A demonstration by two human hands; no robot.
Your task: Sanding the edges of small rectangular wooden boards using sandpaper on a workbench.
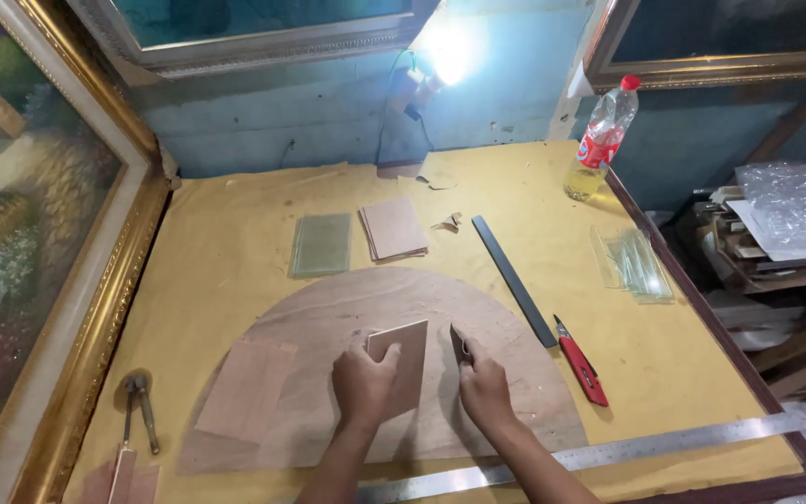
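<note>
left hand (363, 383): fingers pressing flat, holding the small board (401, 364) steady.
right hand (483, 385): fingers closing around a small dark tool (460, 343); guiding it straight along the board's edge.

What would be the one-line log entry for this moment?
left hand: pressing small board | right hand: holding dark tool beside board | surface: round brown sheet
</note>
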